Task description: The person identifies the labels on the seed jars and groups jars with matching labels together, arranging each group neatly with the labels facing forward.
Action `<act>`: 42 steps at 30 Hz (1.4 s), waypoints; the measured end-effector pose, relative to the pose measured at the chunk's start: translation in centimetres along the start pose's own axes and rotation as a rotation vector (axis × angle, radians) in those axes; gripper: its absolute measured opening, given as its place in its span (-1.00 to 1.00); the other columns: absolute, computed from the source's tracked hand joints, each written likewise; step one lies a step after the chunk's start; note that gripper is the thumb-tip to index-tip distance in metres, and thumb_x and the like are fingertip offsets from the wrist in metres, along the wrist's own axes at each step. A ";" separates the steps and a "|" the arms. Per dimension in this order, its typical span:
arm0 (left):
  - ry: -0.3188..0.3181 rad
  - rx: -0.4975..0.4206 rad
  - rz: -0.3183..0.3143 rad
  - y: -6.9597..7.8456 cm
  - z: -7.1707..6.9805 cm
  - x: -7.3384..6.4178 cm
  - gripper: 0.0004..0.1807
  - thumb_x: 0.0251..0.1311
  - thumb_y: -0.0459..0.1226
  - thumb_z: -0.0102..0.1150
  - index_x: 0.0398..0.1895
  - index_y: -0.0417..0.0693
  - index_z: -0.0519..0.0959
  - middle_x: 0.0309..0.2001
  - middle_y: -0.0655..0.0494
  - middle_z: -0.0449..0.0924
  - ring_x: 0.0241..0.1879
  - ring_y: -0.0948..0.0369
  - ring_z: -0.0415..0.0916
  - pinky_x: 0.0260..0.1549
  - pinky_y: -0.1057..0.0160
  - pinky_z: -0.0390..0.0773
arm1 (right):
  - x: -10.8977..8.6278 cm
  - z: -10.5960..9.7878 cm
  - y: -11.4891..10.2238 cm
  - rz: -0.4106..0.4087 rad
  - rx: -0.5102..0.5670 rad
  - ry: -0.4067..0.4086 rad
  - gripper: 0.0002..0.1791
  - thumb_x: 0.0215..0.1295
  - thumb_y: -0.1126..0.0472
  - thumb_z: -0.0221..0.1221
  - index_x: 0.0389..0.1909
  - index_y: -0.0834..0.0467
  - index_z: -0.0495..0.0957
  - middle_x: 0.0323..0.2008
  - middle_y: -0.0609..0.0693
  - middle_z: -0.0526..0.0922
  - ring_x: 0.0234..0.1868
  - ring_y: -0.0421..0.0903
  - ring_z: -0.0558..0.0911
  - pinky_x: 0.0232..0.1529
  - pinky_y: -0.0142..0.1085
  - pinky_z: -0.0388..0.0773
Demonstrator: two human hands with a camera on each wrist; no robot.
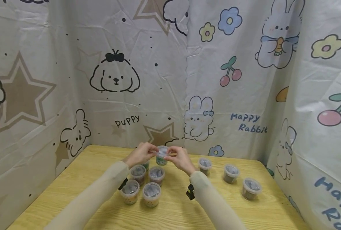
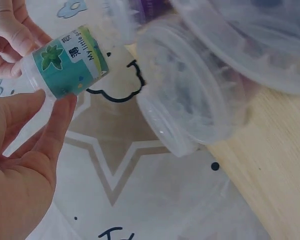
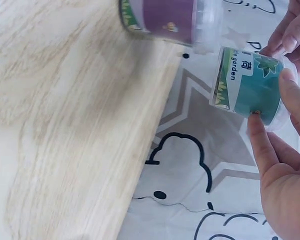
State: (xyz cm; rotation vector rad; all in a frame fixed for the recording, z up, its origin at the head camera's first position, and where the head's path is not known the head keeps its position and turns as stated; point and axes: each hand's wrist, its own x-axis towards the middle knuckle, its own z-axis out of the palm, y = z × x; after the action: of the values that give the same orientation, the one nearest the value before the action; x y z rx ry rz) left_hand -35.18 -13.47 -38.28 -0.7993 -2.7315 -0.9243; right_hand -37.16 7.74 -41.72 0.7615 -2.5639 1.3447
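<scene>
A clear lidded tub (image 1: 161, 160) with a teal label and a leaf picture is held near the table's back edge. My left hand (image 1: 143, 154) grips it from the left, fingertips at its lid rim; the thumb and a finger of that hand (image 2: 27, 165) show close in the left wrist view. From the other side my right hand (image 1: 182, 159) pinches it, one fingertip on the label and another at the lid (image 3: 289, 70). Just behind the left hand stands another green-labelled tub (image 1: 146, 165), partly hidden by it.
Nearer on the wooden table (image 1: 185, 204) stand two purple-labelled tubs (image 1: 156, 176) and two orange-labelled tubs (image 1: 151, 195). To the right, three tubs with dark contents (image 1: 231, 174) form a slanting row. A printed cloth (image 1: 170, 86) hangs around the table.
</scene>
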 end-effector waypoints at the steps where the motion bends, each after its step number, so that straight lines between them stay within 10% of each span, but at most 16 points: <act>1: -0.013 0.012 -0.001 -0.2 0.1 0.0 -0.77 0.25 -0.49 0.16 -0.06 -0.27 0.67 -0.03 -0.16 0.69 -0.07 0.00 0.69 -0.12 0.13 0.71 | 0.1 0.2 0.1 -0.001 -0.002 0.001 -0.84 0.13 0.22 0.40 -0.35 0.09 0.59 -0.11 0.05 0.70 -0.06 0.02 0.72 -0.12 -0.27 0.71; 5: -0.060 0.064 -0.021 -0.8 0.3 -0.2 -0.56 0.15 -0.62 -0.02 0.06 -0.26 0.63 0.09 -0.15 0.63 0.06 -0.01 0.61 0.01 0.06 0.66 | 0.4 0.8 0.7 0.001 -0.028 0.008 -0.84 0.13 0.21 0.41 -0.35 0.09 0.59 -0.14 0.04 0.71 -0.05 0.03 0.72 -0.10 -0.24 0.71; 10: -0.177 0.104 -0.090 -1.3 0.5 -0.6 -0.40 0.08 -0.67 -0.09 0.22 -0.21 0.53 0.23 -0.11 0.53 -0.31 0.10 0.48 -0.31 0.22 0.53 | 0.6 1.7 1.8 0.019 -0.102 0.013 -0.83 0.12 0.17 0.42 -0.37 0.07 0.60 -0.15 0.04 0.73 -0.05 0.05 0.72 -0.14 -0.21 0.72; 14: -0.255 0.155 -0.108 -1.5 0.7 -0.7 -0.33 0.04 -0.69 -0.12 0.28 -0.19 0.47 0.29 -0.09 0.48 0.03 0.08 0.52 -0.03 0.14 0.56 | 0.6 2.2 2.5 0.027 -0.132 0.009 -0.83 0.11 0.15 0.42 -0.37 0.06 0.60 -0.12 0.03 0.73 -0.04 0.06 0.72 -0.12 -0.20 0.71; 19: -0.267 0.153 -0.101 -1.9 1.2 -0.7 -0.33 0.01 -0.70 -0.11 0.27 -0.23 0.48 0.28 -0.10 0.49 0.33 -0.03 0.35 0.31 -0.04 0.40 | 0.6 2.6 2.9 0.017 -0.133 0.000 -0.83 0.10 0.17 0.43 -0.39 0.09 0.61 -0.15 0.04 0.72 -0.03 0.07 0.71 -0.12 -0.17 0.70; 42: -0.295 0.266 -0.079 -2.3 2.2 -1.0 -0.36 -0.05 -0.66 -0.01 0.18 -0.15 0.57 0.17 -0.01 0.60 0.28 -0.03 0.42 0.34 -0.05 0.36 | 0.4 3.3 3.6 0.014 -0.091 -0.098 -0.88 0.14 0.29 0.38 -0.38 0.20 0.62 0.06 0.16 0.65 0.12 0.23 0.62 0.18 0.01 0.56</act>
State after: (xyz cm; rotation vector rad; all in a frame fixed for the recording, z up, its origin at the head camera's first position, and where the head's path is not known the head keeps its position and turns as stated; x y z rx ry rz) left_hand -35.47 -14.12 -41.54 -0.8388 -3.0690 -0.4671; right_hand -38.98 6.65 -46.14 0.8143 -2.6897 1.2140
